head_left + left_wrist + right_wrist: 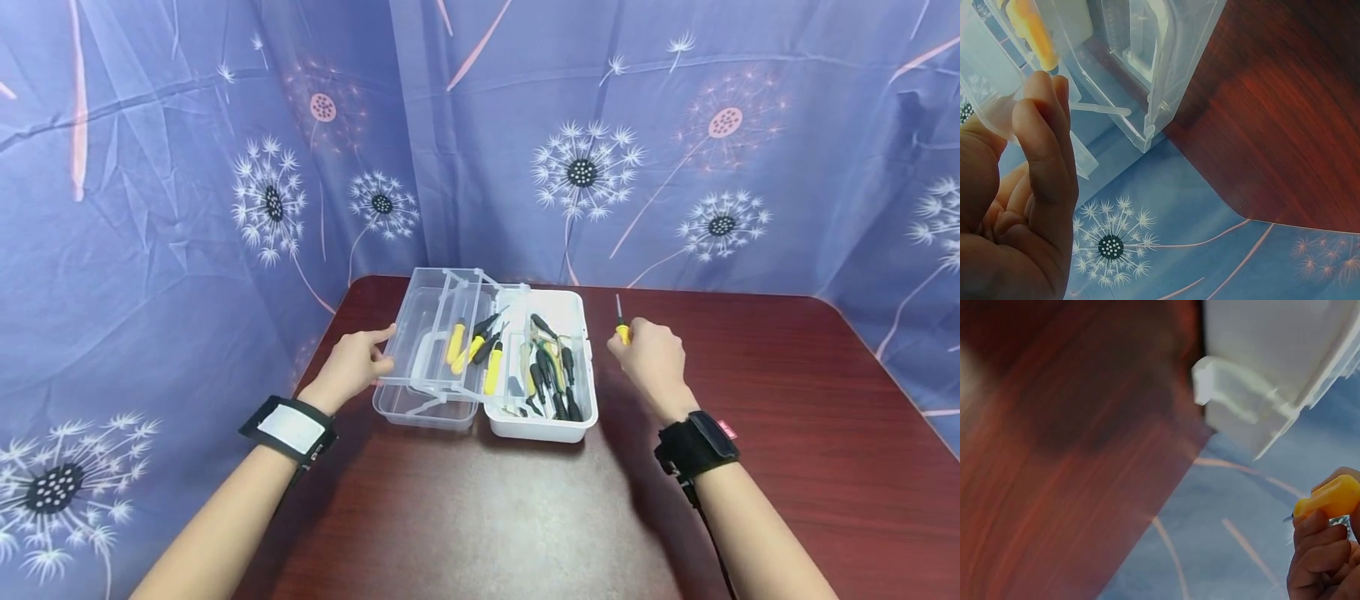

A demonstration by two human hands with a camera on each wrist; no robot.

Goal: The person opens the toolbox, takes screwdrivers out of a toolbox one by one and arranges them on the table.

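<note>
Two hands busy: left hand (352, 364) pinches clear tray (438, 333) edge of box (540, 429), right hand (651, 358) grips a yellow screwdriver (621, 325) just right of box, tip up. Advice: keep tray steady w/ left, watch the tip, lower it flat among tools (551, 375).

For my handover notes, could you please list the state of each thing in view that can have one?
Toolbox: open, tools lying inside.
Clear tray: swung out to the left, holding yellow-handled tools.
Screwdriver: out of the box, held with its tip pointing up.
Left hand: fingers on the clear tray's edge.
Right hand: curled round the screwdriver.
</note>
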